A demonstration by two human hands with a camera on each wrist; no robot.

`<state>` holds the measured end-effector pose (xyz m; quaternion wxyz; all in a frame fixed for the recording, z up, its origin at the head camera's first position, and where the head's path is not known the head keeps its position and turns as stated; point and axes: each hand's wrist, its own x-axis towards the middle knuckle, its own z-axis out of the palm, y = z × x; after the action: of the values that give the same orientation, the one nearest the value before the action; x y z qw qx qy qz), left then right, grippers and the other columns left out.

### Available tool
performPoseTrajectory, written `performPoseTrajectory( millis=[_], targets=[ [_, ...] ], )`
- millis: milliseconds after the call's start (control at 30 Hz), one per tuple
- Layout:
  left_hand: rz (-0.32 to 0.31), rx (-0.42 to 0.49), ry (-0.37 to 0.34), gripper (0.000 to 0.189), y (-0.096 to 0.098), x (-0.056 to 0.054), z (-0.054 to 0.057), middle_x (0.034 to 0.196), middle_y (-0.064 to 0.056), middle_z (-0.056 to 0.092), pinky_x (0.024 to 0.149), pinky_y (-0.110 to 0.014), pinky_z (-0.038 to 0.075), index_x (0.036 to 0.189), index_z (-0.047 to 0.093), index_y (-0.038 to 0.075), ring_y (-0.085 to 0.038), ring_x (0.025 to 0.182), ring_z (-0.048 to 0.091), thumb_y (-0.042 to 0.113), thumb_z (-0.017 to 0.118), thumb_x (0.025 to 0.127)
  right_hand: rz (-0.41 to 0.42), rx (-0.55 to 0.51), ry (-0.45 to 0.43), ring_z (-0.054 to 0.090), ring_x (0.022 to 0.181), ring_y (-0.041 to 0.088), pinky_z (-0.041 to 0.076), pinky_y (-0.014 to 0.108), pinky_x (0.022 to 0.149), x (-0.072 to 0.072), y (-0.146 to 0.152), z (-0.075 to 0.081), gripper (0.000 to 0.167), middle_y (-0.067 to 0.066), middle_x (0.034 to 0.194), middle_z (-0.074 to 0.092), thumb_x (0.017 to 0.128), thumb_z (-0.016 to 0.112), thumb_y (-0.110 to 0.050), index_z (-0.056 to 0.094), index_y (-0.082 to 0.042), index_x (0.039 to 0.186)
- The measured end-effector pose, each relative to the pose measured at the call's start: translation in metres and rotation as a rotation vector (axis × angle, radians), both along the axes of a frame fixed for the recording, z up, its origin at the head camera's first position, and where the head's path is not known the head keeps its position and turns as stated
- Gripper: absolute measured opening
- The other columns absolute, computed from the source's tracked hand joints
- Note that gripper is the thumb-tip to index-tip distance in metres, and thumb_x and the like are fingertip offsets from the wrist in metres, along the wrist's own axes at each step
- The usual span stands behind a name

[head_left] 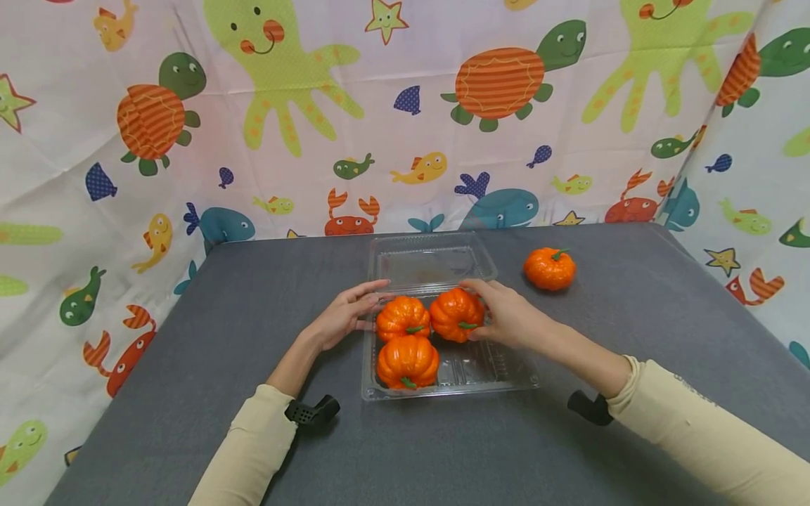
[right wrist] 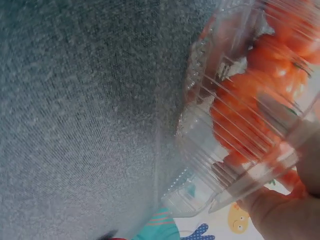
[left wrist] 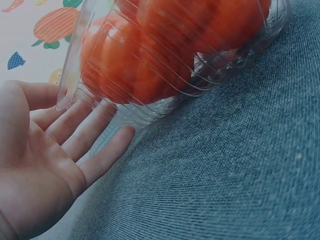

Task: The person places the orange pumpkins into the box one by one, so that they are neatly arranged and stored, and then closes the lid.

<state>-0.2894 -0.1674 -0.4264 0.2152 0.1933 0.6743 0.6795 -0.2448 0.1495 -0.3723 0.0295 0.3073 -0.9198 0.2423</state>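
Note:
A clear plastic clamshell box lies on the grey table with its lid folded back. Inside it, two small orange pumpkins, one at the back left and one at the front left, sit against each other. My right hand grips a third pumpkin at the back of the box, right of the others. Fingers spread and fairly straight, my left hand touches the box's left wall. Its fingertips are partly behind the clear plastic.
Another orange pumpkin rests on the table, behind and right of the box. A white curtain printed with sea animals hangs along the table's back and sides.

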Motion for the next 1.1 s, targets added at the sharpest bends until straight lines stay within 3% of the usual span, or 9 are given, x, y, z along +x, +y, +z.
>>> performPoseTrajectory(
  millis=[167, 300, 500, 700, 833, 1100],
  targets=[
    [0.001, 0.002, -0.002, 0.049, 0.0, -0.001, -0.001, 0.145, -0.019, 0.039, 0.085, -0.039, 0.05, 0.148, 0.031, 0.003, -0.028, 0.123, 0.048, 0.018, 0.043, 0.103, 0.003, -0.005, -0.014, 0.056, 0.082, 0.028, 0.051, 0.038, 0.07, 0.0, 0.005, 0.006, 0.078, 0.022, 0.111, 0.055, 0.068, 0.085, -0.005, 0.045, -0.001, 0.134],
    [0.001, 0.001, 0.001, 0.049, -0.001, -0.002, 0.0, 0.145, -0.019, 0.039, 0.085, -0.039, 0.05, 0.148, 0.031, 0.004, -0.028, 0.123, 0.048, 0.019, 0.043, 0.103, -0.02, -0.031, -0.072, 0.06, 0.092, 0.035, 0.053, 0.043, 0.077, -0.003, 0.01, 0.013, 0.075, 0.025, 0.115, 0.054, 0.072, 0.082, -0.005, 0.043, -0.001, 0.136],
    [0.005, -0.003, 0.002, 0.049, 0.0, -0.002, -0.001, 0.145, -0.019, 0.039, 0.085, -0.039, 0.05, 0.148, 0.031, 0.004, -0.029, 0.124, 0.047, 0.019, 0.043, 0.103, -0.033, -0.108, -0.159, 0.055, 0.108, 0.036, 0.052, 0.044, 0.082, -0.01, 0.023, 0.02, 0.075, 0.024, 0.124, 0.052, 0.077, 0.081, -0.012, 0.041, -0.001, 0.139],
    [0.0, -0.001, 0.003, 0.051, 0.001, -0.001, -0.002, 0.145, -0.019, 0.039, 0.085, -0.04, 0.05, 0.149, 0.029, 0.002, -0.029, 0.124, 0.048, 0.02, 0.043, 0.103, -0.041, -0.177, -0.279, 0.054, 0.112, 0.039, 0.051, 0.045, 0.085, -0.016, 0.04, 0.022, 0.074, 0.024, 0.129, 0.049, 0.081, 0.078, -0.016, 0.038, -0.005, 0.142],
    [0.0, 0.0, -0.001, 0.05, 0.001, -0.001, -0.002, 0.146, -0.019, 0.038, 0.086, -0.04, 0.05, 0.148, 0.03, 0.003, -0.029, 0.124, 0.047, 0.019, 0.043, 0.103, -0.087, -0.216, -0.345, 0.053, 0.115, 0.039, 0.049, 0.048, 0.088, -0.021, 0.055, 0.024, 0.07, 0.023, 0.13, 0.048, 0.087, 0.072, -0.026, 0.036, -0.008, 0.144],
    [0.004, -0.007, 0.006, 0.05, 0.001, -0.001, -0.002, 0.145, -0.02, 0.039, 0.087, -0.041, 0.05, 0.148, 0.029, 0.002, -0.031, 0.125, 0.046, 0.018, 0.043, 0.103, -0.23, -0.409, -0.461, 0.046, 0.119, 0.041, 0.049, 0.044, 0.087, -0.032, 0.086, 0.028, 0.064, 0.024, 0.138, 0.039, 0.097, 0.053, -0.039, 0.031, -0.004, 0.145]
  ],
)
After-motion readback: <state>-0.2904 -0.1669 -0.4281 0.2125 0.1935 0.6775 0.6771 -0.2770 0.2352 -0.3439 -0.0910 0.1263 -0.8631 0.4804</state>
